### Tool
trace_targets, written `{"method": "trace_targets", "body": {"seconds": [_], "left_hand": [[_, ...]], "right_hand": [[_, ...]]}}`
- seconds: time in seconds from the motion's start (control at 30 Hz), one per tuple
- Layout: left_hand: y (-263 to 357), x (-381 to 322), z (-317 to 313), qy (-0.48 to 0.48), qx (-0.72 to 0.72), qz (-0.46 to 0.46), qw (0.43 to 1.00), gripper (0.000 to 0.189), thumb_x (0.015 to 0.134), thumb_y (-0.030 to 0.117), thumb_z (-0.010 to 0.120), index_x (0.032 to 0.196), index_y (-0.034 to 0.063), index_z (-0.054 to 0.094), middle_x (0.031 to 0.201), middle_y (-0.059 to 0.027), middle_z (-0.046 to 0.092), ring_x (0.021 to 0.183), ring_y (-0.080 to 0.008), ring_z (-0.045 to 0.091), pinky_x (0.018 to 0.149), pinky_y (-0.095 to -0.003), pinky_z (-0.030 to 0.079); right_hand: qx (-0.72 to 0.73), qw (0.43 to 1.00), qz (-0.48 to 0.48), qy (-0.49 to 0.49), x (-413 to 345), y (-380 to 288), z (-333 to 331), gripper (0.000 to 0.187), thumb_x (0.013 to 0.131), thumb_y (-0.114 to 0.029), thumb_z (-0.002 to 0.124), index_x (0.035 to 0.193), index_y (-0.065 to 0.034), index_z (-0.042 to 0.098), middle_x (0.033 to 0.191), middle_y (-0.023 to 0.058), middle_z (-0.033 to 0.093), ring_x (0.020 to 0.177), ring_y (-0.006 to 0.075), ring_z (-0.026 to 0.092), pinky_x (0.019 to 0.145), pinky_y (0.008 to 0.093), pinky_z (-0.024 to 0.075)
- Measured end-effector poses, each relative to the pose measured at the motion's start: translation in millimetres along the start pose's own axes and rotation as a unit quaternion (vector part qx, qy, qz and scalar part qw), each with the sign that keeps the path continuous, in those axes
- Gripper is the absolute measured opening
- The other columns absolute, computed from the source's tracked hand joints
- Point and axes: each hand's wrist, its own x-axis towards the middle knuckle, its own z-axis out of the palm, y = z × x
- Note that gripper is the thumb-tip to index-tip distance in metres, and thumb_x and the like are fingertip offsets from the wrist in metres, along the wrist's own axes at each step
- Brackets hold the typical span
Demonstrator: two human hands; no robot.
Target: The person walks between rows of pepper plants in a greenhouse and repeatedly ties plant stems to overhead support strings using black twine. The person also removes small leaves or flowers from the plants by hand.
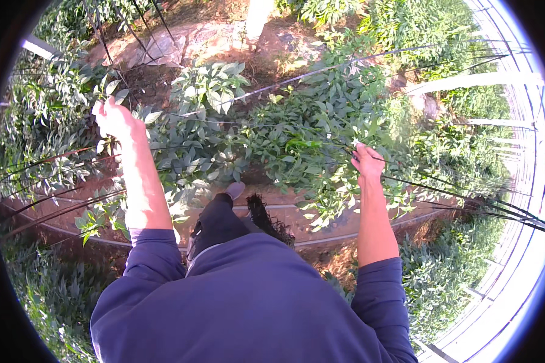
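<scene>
My left hand (118, 119) is raised among pepper-like leaves (112, 86) at the upper left, beside dark strings coming down from above. Strong sun bleaches it, and its fingertips are partly hidden, so I cannot tell whether it grips a stem or string. On the right, my right hand (369, 161) has its fingers pinched on a thin dark string (418, 183) that runs off to the right edge. A small white flower (355, 142) shows just above those fingertips. Between both hands spreads a row of leafy green plants (290, 122).
A dark bundle of frayed strings (268, 218) hangs beside my leg. A pale line (295, 79) crosses the row. Thin pipes (331, 238) run along the soil near my shoe (235, 189). White posts (477, 81) and bright sheeting stand at right; more plants grow behind me.
</scene>
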Motion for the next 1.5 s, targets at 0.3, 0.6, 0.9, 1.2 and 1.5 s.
{"method": "trace_targets", "body": {"seconds": [0.3,0.6,0.9,1.2,1.5], "left_hand": [[5.1,-289.2,-5.2,-0.645,0.116,0.191,0.730,0.047,0.090,0.021,0.071,0.132,0.0053,0.059,0.141,-0.0140,0.054,0.114,-0.0310,0.063,0.097,-0.0402,0.053],[-62.5,-349.2,31.4,-0.786,0.179,0.127,0.578,0.032,0.091,0.034,0.067,0.109,0.0082,0.072,0.074,-0.0126,0.068,0.072,-0.0317,0.066,0.072,-0.0438,0.052],[-49.4,-259.8,50.8,-0.625,0.137,-0.112,0.760,0.026,0.096,0.026,0.064,0.094,0.0038,0.079,0.058,0.0049,0.056,0.053,-0.0040,0.041,0.052,-0.0267,0.033],[-47.2,-210.6,34.0,-0.482,0.059,-0.228,0.844,0.020,0.092,0.017,0.065,0.088,0.0042,0.080,0.057,0.0059,0.051,0.052,-0.0049,0.038,0.051,-0.0256,0.029],[-85.5,-187.8,54.9,-0.488,0.131,-0.134,0.853,0.021,0.090,0.022,0.066,0.093,0.0050,0.078,0.058,-0.0009,0.053,0.053,-0.0158,0.048,0.054,-0.0311,0.039]], "right_hand": [[-0.010,1.000,-0.007,-0.026,-11.8,2.0,10.4,0.020,0.091,-0.017,0.075,0.104,-0.0022,0.074,0.093,0.0037,0.072,0.083,0.0150,0.068,0.067,0.0295,0.0569],[-0.030,0.998,-0.017,-0.048,-23.4,0.2,17.4,0.018,0.092,-0.018,0.075,0.102,-0.0038,0.074,0.094,0.0027,0.072,0.083,0.0144,0.068,0.066,0.0281,0.0545],[-0.018,1.000,-0.020,-0.007,-11.9,2.6,7.8,0.017,0.090,-0.020,0.076,0.086,-0.0034,0.074,0.090,0.0016,0.070,0.076,0.0098,0.062,0.063,0.0279,0.0534],[-0.002,0.998,-0.046,-0.050,-12.6,-9.9,28.5,0.016,0.090,-0.017,0.076,0.083,-0.0028,0.074,0.100,0.0031,0.073,0.077,0.0108,0.064,0.064,0.0284,0.0539],[0.006,0.996,-0.055,-0.066,-13.0,-12.7,40.3,0.014,0.090,-0.015,0.076,0.086,-0.0016,0.075,0.099,0.0039,0.073,0.076,0.0108,0.065,0.064,0.0270,0.0544]]}}
